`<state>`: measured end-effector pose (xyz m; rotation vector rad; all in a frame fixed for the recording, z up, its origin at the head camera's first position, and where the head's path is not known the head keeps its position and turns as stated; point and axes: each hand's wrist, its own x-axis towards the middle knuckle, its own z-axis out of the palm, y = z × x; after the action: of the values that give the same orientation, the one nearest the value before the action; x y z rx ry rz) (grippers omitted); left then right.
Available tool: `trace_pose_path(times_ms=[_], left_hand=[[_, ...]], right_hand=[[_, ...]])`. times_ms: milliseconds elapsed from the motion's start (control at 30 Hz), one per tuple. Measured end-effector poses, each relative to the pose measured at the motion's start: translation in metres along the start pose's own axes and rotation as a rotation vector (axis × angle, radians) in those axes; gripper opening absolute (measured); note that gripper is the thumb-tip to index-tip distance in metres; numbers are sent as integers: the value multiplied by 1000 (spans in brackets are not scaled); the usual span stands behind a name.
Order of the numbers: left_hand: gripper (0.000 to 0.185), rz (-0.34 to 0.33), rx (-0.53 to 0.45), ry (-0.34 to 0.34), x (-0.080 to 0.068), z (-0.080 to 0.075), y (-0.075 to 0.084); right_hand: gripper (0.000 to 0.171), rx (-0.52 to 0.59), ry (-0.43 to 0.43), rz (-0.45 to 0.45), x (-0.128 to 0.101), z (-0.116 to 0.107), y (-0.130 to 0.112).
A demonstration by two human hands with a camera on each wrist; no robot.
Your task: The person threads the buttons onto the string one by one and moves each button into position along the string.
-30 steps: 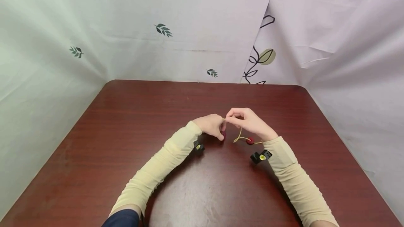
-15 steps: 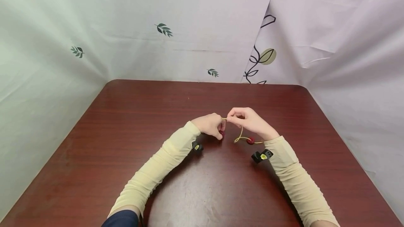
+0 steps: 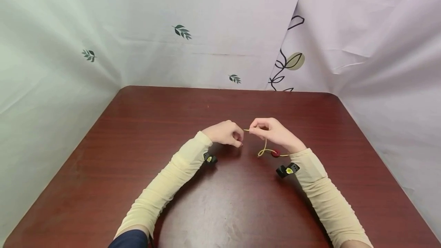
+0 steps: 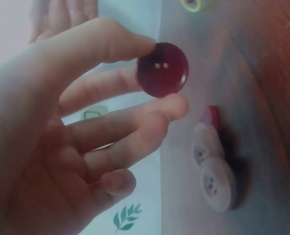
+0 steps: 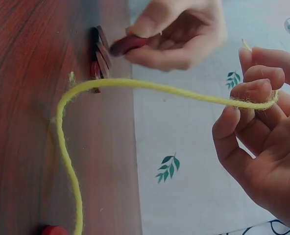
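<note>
My left hand [image 3: 225,132] pinches a dark red two-hole button [image 4: 162,71] between thumb and fingers, above the table; in the head view that button is mostly hidden. Close by on the right, my right hand [image 3: 273,131] pinches a yellow string [image 5: 135,84]. The string's short end sticks out past the right fingertips towards the left hand. From the right hand the string hangs down and curves onto the table. A second red button [image 3: 275,153] is on the string, below the right hand.
Two pale buttons [image 4: 217,183] and a red button [image 4: 212,115] sit close together on the brown table [image 3: 206,209], beyond the left hand. White printed cloth [image 3: 213,18] stands behind the table and at its sides.
My left hand has risen and drawn left, widening the gap to the right hand. The right hand keeps its pinch on the string. The head view has turned slightly.
</note>
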<state>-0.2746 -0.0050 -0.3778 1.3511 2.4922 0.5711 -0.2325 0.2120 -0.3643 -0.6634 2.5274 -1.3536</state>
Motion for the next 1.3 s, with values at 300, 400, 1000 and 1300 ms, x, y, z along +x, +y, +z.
trace_pose_path(times_ms=[300, 400, 1000, 1300], left_hand=[[8, -113, -415, 64, -18, -8, -8], [7, -117, -471, 127, -19, -9, -11], [45, 2, -833, 213, -12, 2, -13], [23, -36, -781, 195, -10, 6, -11]], right_hand=[[19, 7, -2, 19, 0, -1, 1], [17, 7, -7, 16, 0, -1, 2], [12, -22, -63, -45, 0, 2, 0], [12, -38, -74, -67, 2, 0, 2]])
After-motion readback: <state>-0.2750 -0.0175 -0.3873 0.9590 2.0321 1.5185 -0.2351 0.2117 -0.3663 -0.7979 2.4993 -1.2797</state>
